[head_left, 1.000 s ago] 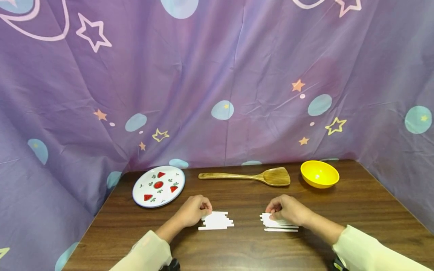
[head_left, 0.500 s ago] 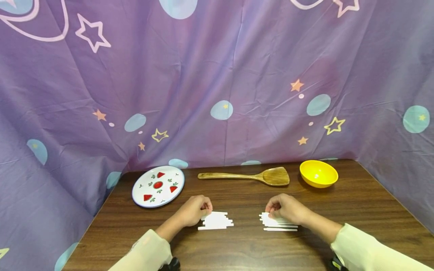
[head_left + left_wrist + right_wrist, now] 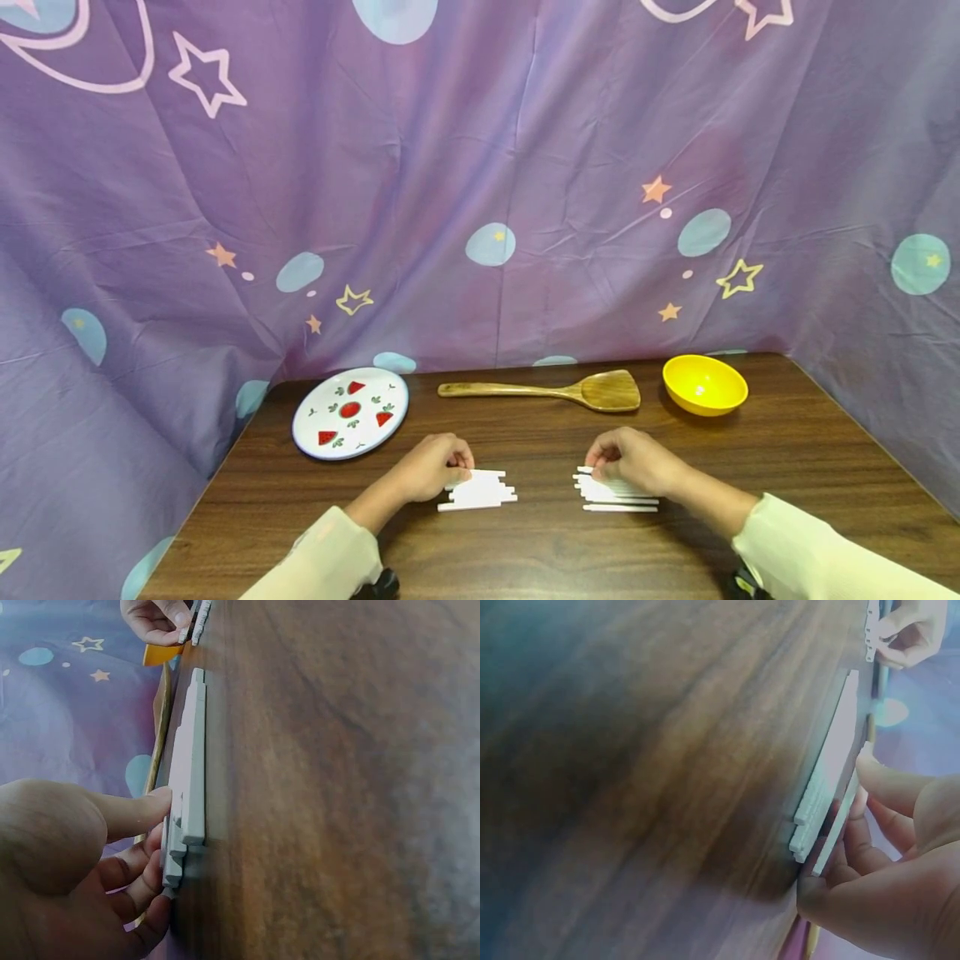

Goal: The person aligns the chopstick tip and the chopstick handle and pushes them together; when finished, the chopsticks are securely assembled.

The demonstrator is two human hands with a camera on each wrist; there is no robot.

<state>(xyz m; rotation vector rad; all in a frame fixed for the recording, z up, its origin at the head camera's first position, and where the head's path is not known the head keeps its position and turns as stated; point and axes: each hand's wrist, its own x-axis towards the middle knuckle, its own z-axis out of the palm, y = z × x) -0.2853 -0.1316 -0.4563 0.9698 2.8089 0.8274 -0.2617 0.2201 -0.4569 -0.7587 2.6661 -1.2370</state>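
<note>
Head view, and you had both hands busy, well apart over the wooden counter (image 3: pixel 517 554): your left hand (image 3: pixel 435 467) at one batch of white sticks (image 3: pixel 477 493), your right hand (image 3: pixel 636 463) at a second batch (image 3: pixel 618 501). Left side, your thumb and fingers pinched a far-edge stick (image 3: pixel 491 473), right against its neighbours; whether it was clear of the counter, you couldn't tell from there. Over to the right wrist view, and there it was: your thumb and fingertips had a single stick (image 3: pixel 837 822) clamped lengthwise, with a gap between it and the rest!

How far along? Partway, by my judgement. The sticks already lay in two batches, roughly parallel, so the split looked done. But the ends were ragged on both sides, and the two pinched sticks had yet to be let go. Behind all that, the watermelon-patterned plate (image 3: pixel 322 408), the wooden spatula (image 3: pixel 536 390) and the yellow bowl (image 3: pixel 708 405) sat toward the back, no hand on any of them, their part, if any, not begun.
</note>
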